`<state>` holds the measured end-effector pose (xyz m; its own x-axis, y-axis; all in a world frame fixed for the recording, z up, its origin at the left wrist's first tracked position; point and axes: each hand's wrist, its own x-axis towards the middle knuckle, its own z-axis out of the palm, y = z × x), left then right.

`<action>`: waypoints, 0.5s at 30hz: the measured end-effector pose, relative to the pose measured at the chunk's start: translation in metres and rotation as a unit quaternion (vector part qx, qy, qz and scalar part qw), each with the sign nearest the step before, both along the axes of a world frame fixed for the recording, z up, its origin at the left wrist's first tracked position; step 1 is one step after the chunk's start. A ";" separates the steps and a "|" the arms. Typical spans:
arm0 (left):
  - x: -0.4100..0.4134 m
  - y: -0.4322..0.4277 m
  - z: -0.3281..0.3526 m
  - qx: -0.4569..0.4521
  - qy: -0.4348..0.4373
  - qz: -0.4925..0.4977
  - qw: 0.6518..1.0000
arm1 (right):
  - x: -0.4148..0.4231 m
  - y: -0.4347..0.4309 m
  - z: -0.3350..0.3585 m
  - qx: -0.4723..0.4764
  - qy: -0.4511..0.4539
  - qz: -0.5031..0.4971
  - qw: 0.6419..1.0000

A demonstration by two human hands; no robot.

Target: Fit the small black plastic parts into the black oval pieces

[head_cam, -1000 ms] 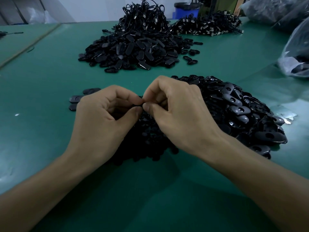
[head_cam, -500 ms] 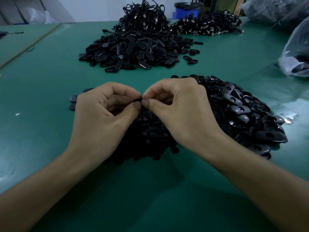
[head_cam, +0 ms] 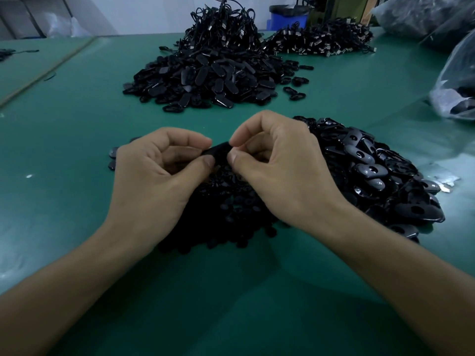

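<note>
**Free left, crowded right**

Bare green tabletop (head_cam: 59,140) lies open to my left and nearest me. A heap of small black plastic parts (head_cam: 231,217) blocks centre, glossy black oval pieces (head_cam: 372,173) the right; beyond, a free strip.

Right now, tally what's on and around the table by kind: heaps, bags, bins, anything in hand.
Heaps of oval pieces: 2
Heap of small black parts: 1
Heaps of corded pieces: 2
Clear plastic bags: 2
Blue bin: 1
Black piece pinched by left hand and right hand: 1
Total: 9
</note>
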<state>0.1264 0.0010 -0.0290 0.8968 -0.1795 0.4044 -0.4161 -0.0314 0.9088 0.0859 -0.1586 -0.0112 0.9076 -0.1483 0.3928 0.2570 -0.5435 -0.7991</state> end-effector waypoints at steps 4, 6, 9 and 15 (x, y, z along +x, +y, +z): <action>0.001 0.000 0.000 -0.008 0.012 0.001 1.000 | 0.001 -0.002 0.001 0.017 0.010 0.001 1.000; 0.001 0.000 0.000 -0.010 0.014 -0.001 1.000 | 0.001 -0.002 0.001 0.026 0.013 0.006 1.000; 0.000 -0.001 0.000 -0.011 0.012 -0.005 1.000 | 0.001 -0.001 0.000 0.019 0.010 0.004 1.000; 0.001 -0.001 -0.001 0.009 0.005 0.001 1.000 | -0.001 0.001 0.000 -0.017 -0.013 -0.006 1.000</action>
<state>0.1272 0.0005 -0.0302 0.9012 -0.1856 0.3915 -0.4063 -0.0481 0.9125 0.0847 -0.1578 -0.0109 0.8949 -0.1450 0.4221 0.2715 -0.5737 -0.7728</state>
